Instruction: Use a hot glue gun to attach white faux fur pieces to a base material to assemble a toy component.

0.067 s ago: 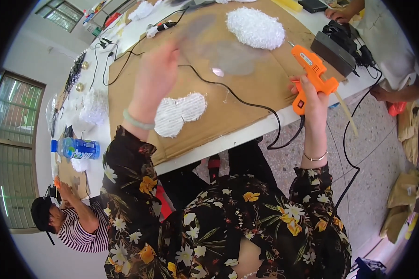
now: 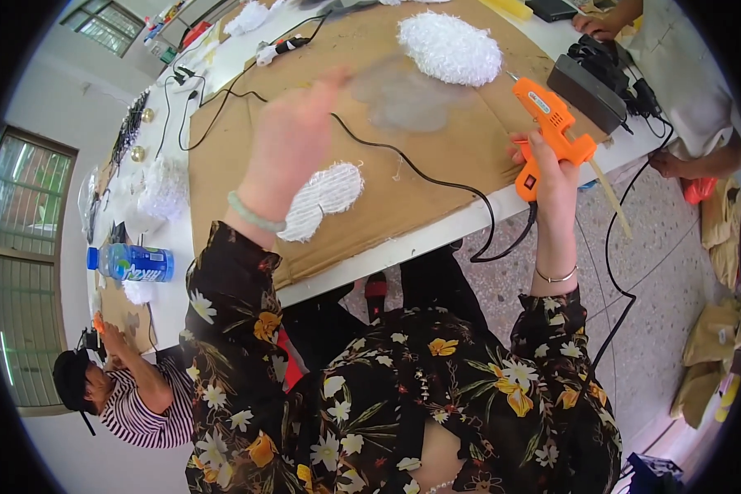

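Note:
My right hand [image 2: 552, 165] is wrapped round the handle of an orange glue gun [image 2: 549, 123], its nozzle pointing up and left toward the fluffy white oval piece [image 2: 450, 48]. A pale glue stick [image 2: 611, 198] sticks out of its back. My left hand [image 2: 292, 136] is smeared by motion above the cardboard; its fingers look pinched at a thin, grey, see-through piece [image 2: 412, 99], itself too blurred to name. Partly behind my left wrist lies a white ribbed piece with rounded lobes [image 2: 325, 198]. A black cord [image 2: 403, 156] runs across the cardboard between my hands.
Brown cardboard [image 2: 412, 210] covers the white table. A black box [image 2: 589, 92] stands at the right, near another person's hand [image 2: 598, 27]. To the left are a blue-labelled bottle [image 2: 132, 263], white fluff [image 2: 163, 193] and cables. Another glue gun [image 2: 276, 49] lies at the back.
My left hand has moved right and slightly up. A grey smear above it and a small pale spot on the cardboard no longer show. My right hand stays with the glue gun.

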A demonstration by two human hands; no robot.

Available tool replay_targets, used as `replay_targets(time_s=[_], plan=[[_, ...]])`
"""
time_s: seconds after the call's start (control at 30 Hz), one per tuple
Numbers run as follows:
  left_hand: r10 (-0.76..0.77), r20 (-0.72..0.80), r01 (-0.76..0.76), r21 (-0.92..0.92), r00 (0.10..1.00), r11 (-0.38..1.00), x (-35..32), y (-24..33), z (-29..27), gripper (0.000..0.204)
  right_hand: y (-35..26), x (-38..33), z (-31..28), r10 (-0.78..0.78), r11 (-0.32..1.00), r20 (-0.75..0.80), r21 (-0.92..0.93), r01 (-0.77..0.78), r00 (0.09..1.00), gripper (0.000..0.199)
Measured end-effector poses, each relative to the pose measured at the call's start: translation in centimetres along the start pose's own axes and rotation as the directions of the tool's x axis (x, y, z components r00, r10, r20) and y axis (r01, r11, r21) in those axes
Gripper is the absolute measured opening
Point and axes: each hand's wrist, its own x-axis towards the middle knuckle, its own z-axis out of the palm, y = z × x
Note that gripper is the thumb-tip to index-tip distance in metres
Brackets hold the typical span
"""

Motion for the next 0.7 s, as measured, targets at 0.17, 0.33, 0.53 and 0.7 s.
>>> replay_targets(time_s=[0.17,0.33,0.53,0.7], plan=[[0.389,-0.001,-0.37,0.307,0.921,0.877,0.2,2.2,4.0,0.04,0.0,-0.3,-0.2,-0.001,1.0,0.001,0.016,0.001,1.0,0.021],[0.437,0.113,-0.45,0.309,0.892,0.838,0.7,3.8,6.1,0.046,-0.3,-0.5,-0.2,-0.002,1.0,0.035,0.016,0.001,0.999,0.02],[0.437,0.174,-0.469,0.266,0.883,0.842,1.8,6.2,6.0,0.041,-0.4,-0.5,-0.4,-0.004,1.0,0.052,0.007,0.004,0.999,0.02],[0.391,0.186,-0.415,0.112,0.901,0.903,2.7,7.2,6.3,0.043,-0.6,-0.6,0.0,-0.004,1.0,0.065,0.025,0.002,0.998,0.022]])
